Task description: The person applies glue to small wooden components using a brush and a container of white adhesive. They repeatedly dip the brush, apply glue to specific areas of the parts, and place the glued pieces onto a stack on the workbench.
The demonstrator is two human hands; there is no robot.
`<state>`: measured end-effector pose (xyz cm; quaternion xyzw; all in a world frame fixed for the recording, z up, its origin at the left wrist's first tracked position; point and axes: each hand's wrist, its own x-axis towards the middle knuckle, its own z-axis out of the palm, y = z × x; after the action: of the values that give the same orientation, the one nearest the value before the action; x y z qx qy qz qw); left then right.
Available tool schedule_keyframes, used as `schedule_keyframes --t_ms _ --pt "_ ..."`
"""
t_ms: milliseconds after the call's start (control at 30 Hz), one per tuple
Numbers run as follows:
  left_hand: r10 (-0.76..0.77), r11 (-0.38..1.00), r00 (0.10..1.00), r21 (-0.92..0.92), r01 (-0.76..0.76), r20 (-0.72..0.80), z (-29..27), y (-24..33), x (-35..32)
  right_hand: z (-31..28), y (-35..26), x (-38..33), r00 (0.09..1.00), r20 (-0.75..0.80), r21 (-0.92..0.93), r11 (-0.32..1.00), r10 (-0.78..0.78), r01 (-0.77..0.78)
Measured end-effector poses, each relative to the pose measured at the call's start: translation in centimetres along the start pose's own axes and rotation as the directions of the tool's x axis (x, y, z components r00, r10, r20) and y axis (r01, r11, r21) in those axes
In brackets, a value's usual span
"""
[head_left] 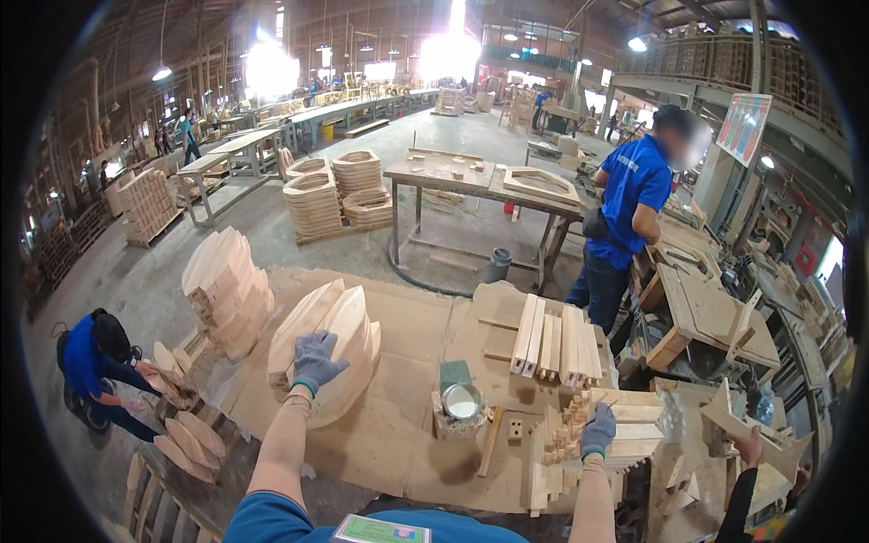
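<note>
Two gloved hands at work over a tabletop covered in cardboard, seen from above. The left hand lies over a stack of broad, pointed wooden boards at the left of the tabletop, its fingers spread rather wide across the upper boards, the thumb reaching out to the right. The right hand rests on a pile of narrow wooden pieces near the right edge, its fingers bent downward; whether they close on any one piece cannot be told. Between the two hands a cup of white material sits at a rough, stained block, with a green block just behind it. To the right of the cup lie a wooden stick and, beside it, a small block with holes. Beyond the right hand, pale slats lie side by side in a row. A taller stack of shaped boards stands to the left of the pointed ones. Farther back, a worktable carries a six-sided wooden frame, and similar frames are piled to its left. A co-worker in a blue shirt stands at the right; another co-worker bends over boards at the lower left.
</note>
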<state>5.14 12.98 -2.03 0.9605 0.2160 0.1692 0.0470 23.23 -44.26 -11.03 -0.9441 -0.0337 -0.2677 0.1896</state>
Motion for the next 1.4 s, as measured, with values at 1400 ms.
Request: schedule_keyframes --t_ms 1400 --pt "0.009 1.0 1.0 0.01 -0.009 -0.025 0.59 -0.56 0.11 0.23 0.28 -0.04 0.993 -0.095 -0.014 0.998 -0.063 0.062"
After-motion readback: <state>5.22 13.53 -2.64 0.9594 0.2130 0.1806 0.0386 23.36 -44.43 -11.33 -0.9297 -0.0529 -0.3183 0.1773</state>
